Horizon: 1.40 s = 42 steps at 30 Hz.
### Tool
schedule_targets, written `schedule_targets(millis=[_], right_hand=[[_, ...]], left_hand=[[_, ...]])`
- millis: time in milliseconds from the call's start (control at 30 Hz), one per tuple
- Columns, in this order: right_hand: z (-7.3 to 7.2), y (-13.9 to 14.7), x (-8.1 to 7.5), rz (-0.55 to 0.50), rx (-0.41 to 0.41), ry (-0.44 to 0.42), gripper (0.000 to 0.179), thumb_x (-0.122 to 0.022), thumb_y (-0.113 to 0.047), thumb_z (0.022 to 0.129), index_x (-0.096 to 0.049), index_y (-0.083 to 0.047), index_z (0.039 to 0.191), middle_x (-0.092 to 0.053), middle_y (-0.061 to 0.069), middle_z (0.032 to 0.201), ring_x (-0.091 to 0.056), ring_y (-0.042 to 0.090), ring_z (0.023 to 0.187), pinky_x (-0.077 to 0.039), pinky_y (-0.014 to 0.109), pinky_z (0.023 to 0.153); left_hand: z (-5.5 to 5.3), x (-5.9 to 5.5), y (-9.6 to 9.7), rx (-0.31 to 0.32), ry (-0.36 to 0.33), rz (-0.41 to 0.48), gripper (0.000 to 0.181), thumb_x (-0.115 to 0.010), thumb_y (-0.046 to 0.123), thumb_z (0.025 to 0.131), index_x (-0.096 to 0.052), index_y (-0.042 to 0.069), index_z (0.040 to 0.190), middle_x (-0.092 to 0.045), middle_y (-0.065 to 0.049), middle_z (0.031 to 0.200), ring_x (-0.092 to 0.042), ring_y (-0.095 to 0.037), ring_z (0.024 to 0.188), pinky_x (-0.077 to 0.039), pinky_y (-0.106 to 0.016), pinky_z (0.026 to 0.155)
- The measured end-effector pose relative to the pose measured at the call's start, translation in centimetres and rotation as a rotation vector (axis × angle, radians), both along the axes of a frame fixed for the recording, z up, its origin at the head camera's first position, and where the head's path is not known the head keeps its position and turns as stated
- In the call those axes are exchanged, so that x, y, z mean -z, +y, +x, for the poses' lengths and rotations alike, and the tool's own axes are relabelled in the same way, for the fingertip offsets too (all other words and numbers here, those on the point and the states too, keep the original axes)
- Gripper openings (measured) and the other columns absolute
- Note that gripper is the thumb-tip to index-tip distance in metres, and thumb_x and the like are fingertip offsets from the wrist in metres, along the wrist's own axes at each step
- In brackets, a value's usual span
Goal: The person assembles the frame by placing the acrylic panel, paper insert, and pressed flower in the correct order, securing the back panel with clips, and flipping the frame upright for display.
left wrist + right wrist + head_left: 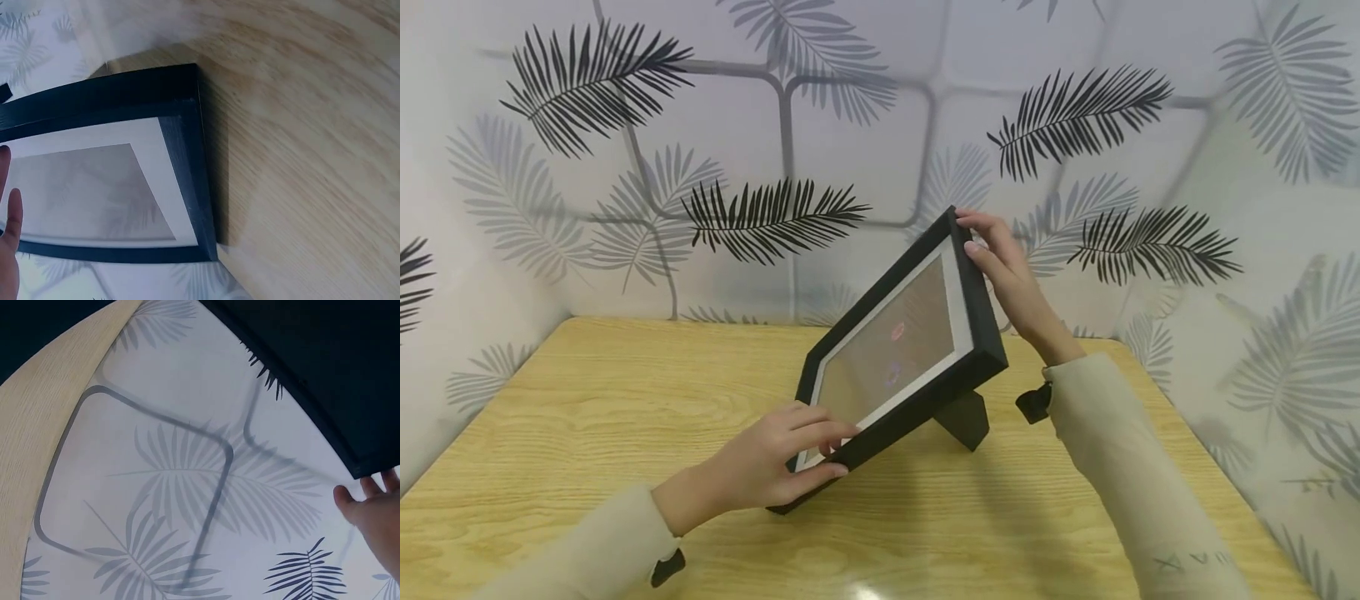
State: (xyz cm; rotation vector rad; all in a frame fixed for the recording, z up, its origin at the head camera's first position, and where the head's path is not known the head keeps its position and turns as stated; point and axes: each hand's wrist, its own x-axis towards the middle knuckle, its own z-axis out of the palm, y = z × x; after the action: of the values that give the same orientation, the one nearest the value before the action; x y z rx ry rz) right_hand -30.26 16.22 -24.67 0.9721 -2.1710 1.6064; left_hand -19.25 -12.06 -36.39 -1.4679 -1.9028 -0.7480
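A black picture frame [886,350] with a white mat and a glossy brown-grey panel is held tilted above the wooden table, its right end raised. A dark support leg [964,421] sticks out behind it. My left hand [767,458] grips the near lower side, thumb along the outer edge and fingers over the front. With thumb and fingers my right hand [1011,283] holds the upper right edge. The left wrist view shows the frame's corner [190,169] close to the tabletop. In the right wrist view the dark back [331,369] meets the right fingertips.
The light wooden table [625,400] spreads beneath the frame. Behind and beside it hangs a pale covering [865,158] with a leaf print. Dark straps [667,568] show at both sleeve cuffs.
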Motion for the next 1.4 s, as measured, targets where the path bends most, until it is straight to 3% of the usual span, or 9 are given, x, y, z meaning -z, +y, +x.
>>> schedule_targets(millis=[100,200,400,533,700,867,1133,1400], right_hand=[[-0.7,0.0,0.1,0.008,-0.041,-0.015,0.035,-0.037,-0.013,0.095,-0.041,0.001,0.127,-0.036,0.008,0.143,-0.029,0.016,0.134,-0.035,0.025,0.096],[-1.2,-0.1,-0.1,0.009,-0.070,-0.015,0.035,-0.037,-0.011,0.094,-0.042,0.001,0.125,-0.037,0.010,0.142,-0.030,0.017,0.134,-0.032,0.026,0.099],[-1.3,-0.4,-0.4,-0.036,-0.152,-0.031,0.033,-0.036,-0.005,0.092,-0.041,0.008,0.122,-0.035,0.018,0.141,-0.027,0.021,0.137,-0.025,0.029,0.108],[-1.0,-0.1,-0.5,0.005,-0.128,-0.043,0.036,-0.036,-0.008,0.094,-0.041,0.005,0.128,-0.036,0.013,0.143,-0.030,0.018,0.134,-0.028,0.026,0.105],[0.1,0.4,-0.5,0.063,-0.076,-0.055,0.040,-0.037,-0.016,0.097,-0.041,-0.003,0.134,-0.035,0.007,0.144,-0.035,0.016,0.128,-0.034,0.023,0.097],[1.9,0.4,-0.7,0.037,-0.098,-0.023,0.041,-0.038,-0.017,0.096,-0.039,-0.003,0.135,-0.033,0.009,0.145,-0.033,0.018,0.129,-0.037,0.024,0.095],[5.7,0.3,-1.5,0.022,-0.160,0.152,0.040,-0.037,-0.009,0.092,-0.043,0.005,0.129,-0.037,0.015,0.141,-0.030,0.022,0.133,-0.022,0.048,0.108],[7.3,1.0,-1.6,0.059,-0.299,0.259,0.055,-0.046,-0.029,0.094,-0.037,0.011,0.131,-0.034,0.028,0.139,-0.028,0.033,0.133,-0.023,0.045,0.108]], left_hand=[[0.4,0.0,0.7,-0.018,0.059,0.005,0.036,-0.073,0.022,0.078,-0.063,0.010,0.110,-0.062,0.006,0.089,-0.051,-0.004,0.071,-0.038,-0.017,0.066],[0.7,-0.1,1.3,-0.030,0.095,0.004,0.037,-0.074,0.024,0.077,-0.064,0.010,0.109,-0.063,0.006,0.091,-0.050,-0.003,0.072,-0.040,-0.020,0.069],[0.9,0.0,2.0,-0.038,0.097,-0.001,0.040,-0.076,0.026,0.074,-0.064,0.011,0.109,-0.062,0.009,0.085,-0.054,0.000,0.073,-0.043,-0.021,0.076],[0.5,0.2,1.9,-0.031,0.065,0.012,0.037,-0.073,0.029,0.077,-0.064,0.012,0.109,-0.061,0.009,0.082,-0.055,0.000,0.074,-0.042,-0.020,0.073],[-0.6,0.3,1.4,-0.047,-0.055,0.022,0.034,-0.065,0.035,0.084,-0.062,0.013,0.110,-0.061,0.008,0.083,-0.056,-0.002,0.078,-0.042,-0.019,0.072],[-2.1,-0.1,0.5,-0.093,-0.220,0.018,0.034,-0.061,0.029,0.087,-0.057,0.012,0.116,-0.060,0.004,0.092,-0.055,-0.007,0.084,-0.046,-0.023,0.076],[-5.5,-0.3,-0.7,-0.318,-0.418,-0.008,0.042,-0.058,0.029,0.089,-0.048,0.013,0.127,-0.054,-0.005,0.116,-0.054,-0.017,0.101,-0.046,-0.037,0.087],[-8.9,0.1,-1.4,-0.454,-0.565,-0.017,0.051,-0.054,0.033,0.091,-0.039,0.010,0.134,-0.044,-0.009,0.130,-0.046,-0.027,0.115,-0.039,-0.044,0.097]])
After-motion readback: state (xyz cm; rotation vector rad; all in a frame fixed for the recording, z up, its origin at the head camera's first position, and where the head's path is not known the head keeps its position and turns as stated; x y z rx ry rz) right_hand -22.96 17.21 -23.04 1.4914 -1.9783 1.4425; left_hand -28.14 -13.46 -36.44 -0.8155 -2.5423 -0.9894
